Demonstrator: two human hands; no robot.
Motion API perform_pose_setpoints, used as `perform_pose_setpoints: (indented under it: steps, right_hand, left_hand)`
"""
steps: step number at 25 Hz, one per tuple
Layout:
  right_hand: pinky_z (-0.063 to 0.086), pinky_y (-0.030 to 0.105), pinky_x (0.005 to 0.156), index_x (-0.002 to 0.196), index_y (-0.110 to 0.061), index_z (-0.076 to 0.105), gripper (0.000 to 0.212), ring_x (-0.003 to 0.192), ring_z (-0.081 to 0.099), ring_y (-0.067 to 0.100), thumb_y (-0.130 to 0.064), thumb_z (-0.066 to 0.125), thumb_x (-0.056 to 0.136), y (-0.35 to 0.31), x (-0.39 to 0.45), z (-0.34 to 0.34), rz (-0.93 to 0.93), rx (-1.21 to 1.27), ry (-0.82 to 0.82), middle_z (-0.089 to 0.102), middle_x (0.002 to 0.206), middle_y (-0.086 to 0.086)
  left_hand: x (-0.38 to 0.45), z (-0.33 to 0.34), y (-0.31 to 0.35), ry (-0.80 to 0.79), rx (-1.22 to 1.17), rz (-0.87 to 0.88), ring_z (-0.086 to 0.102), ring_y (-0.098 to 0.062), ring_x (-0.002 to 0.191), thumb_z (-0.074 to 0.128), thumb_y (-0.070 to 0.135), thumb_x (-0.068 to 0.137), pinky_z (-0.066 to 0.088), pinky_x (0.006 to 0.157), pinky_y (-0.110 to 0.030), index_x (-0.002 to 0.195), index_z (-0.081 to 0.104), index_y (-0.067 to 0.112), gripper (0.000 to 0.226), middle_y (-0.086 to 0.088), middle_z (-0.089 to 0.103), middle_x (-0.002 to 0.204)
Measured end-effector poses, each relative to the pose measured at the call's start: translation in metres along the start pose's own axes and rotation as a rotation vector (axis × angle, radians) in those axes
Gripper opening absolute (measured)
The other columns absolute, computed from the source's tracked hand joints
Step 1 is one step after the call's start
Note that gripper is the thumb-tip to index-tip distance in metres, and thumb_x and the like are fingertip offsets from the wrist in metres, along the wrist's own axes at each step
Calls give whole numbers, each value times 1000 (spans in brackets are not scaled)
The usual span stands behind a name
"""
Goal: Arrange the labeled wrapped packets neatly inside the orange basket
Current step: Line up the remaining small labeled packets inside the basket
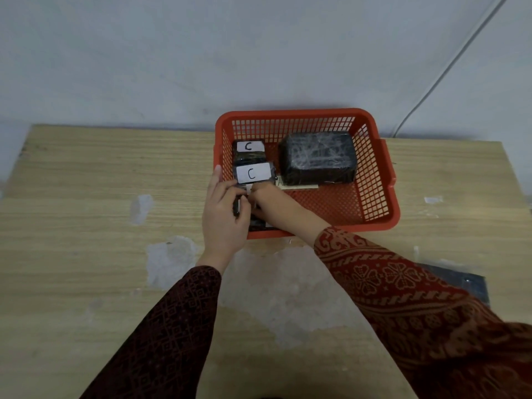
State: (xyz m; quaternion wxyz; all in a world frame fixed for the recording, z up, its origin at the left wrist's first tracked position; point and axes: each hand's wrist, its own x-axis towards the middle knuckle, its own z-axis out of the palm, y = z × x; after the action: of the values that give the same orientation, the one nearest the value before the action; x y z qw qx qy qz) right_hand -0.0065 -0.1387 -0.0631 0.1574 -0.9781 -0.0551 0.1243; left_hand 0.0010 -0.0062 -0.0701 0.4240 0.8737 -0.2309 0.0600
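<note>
An orange basket (371, 180) stands at the table's far edge. Along its left wall lie two small black wrapped packets with white labels marked C: one at the back (250, 148), one in front of it (253, 171). A third small packet (257, 223) sits at the near left corner, mostly hidden by my hands. My left hand (223, 214) and my right hand (273, 204) both grip it, fingers meeting on its top. A large black wrapped packet (318, 158) lies at the basket's back right, no label visible.
The wooden table (86, 182) has worn pale patches near the middle. A dark flat sheet (457, 279) lies at the right by my sleeve. A cable (449, 67) runs down the wall behind the basket.
</note>
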Motion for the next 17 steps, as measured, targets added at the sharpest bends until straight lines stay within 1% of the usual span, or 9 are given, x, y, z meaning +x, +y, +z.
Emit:
perform_pose_setpoints:
  steps: [2, 4, 6, 8, 9, 11, 14, 16, 17]
  right_hand:
    - [47, 34, 82, 96, -1, 72, 22, 98, 60, 30, -11, 54, 89, 5, -5, -4, 24, 85, -3, 66, 103, 16]
    - [45, 31, 77, 97, -4, 73, 23, 94, 61, 30, -13, 53, 89, 11, -11, -8, 56, 169, -59, 69, 100, 16]
    - [48, 32, 84, 106, -6, 69, 27, 101, 61, 31, -15, 49, 92, 14, -17, -8, 78, 227, -164, 67, 114, 15]
    - [45, 36, 99, 122, -5, 61, 34, 115, 55, 29, -18, 45, 95, 11, -24, -4, 112, 275, -230, 53, 137, 13]
    - [42, 37, 102, 127, -3, 57, 37, 118, 53, 28, -20, 44, 96, 9, -28, -1, 144, 313, -223, 47, 143, 12]
    - [41, 40, 104, 130, 0, 53, 41, 120, 51, 28, -25, 41, 98, 4, -34, -1, 172, 346, -164, 41, 145, 12]
    - [41, 44, 103, 123, -4, 60, 40, 120, 49, 28, -29, 41, 99, -1, -47, -8, 115, 271, -102, 46, 141, 11]
    - [41, 45, 101, 118, -9, 65, 37, 120, 48, 28, -31, 43, 98, -2, -65, -11, 68, 194, -29, 51, 137, 9]
    - [39, 45, 103, 120, -11, 64, 37, 123, 46, 27, -32, 44, 97, -2, -76, -11, 67, 180, 15, 50, 138, 8]
  left_hand:
    - [-1, 1, -1, 2, -2, 1, 31, -24, 143, 55, 9, 89, 15, 109, -5, 89, 68, 4, 14, -11, 66, 113]
    - [-1, 1, -1, -3, -5, -3, 30, -22, 143, 54, 10, 89, 14, 109, -4, 89, 67, 4, 14, -11, 66, 113]
    - [-1, 1, -2, -3, -2, 5, 30, -23, 143, 54, 10, 90, 13, 110, -4, 89, 67, 5, 14, -10, 66, 112]
    - [-1, 1, -2, -4, 0, 14, 30, -24, 143, 53, 11, 90, 13, 109, -4, 88, 66, 5, 14, -10, 66, 111]
    - [-1, 0, -3, -7, -1, 18, 30, -24, 143, 52, 12, 90, 14, 110, -5, 88, 66, 5, 15, -10, 66, 110]
    - [-2, 0, -2, -18, 4, 23, 29, -24, 144, 51, 13, 90, 15, 110, -6, 89, 66, 4, 18, -11, 66, 109]
    - [-2, -1, -2, -25, 38, 33, 27, -23, 144, 51, 13, 91, 14, 111, -7, 90, 67, 4, 19, -12, 66, 109]
    - [-3, -1, -1, -24, 66, 46, 26, -23, 144, 50, 13, 91, 17, 112, -14, 91, 68, 4, 20, -12, 66, 110]
    - [-3, -2, -1, -24, 73, 54, 27, -23, 144, 50, 13, 91, 20, 113, -19, 91, 68, 4, 20, -12, 66, 110]
